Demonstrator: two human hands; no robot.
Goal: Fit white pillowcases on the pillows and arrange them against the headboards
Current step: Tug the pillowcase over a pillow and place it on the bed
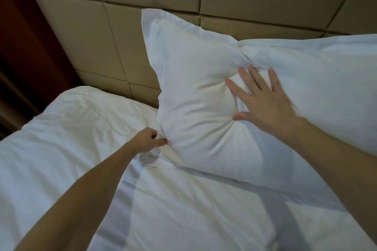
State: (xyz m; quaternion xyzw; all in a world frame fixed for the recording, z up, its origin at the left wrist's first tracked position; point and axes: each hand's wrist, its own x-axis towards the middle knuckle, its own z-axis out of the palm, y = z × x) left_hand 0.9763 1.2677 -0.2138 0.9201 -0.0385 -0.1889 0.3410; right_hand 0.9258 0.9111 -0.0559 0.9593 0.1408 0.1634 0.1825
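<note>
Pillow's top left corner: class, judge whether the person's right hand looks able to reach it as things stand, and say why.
Probably yes. The right hand presses flat on the pillow, and only the pillow's bare front lies between it and that corner, which leans on the headboard.

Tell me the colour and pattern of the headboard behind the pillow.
The headboard is tan beige, padded in rectangular panels divided by dark seams; the head view shows it.
</note>
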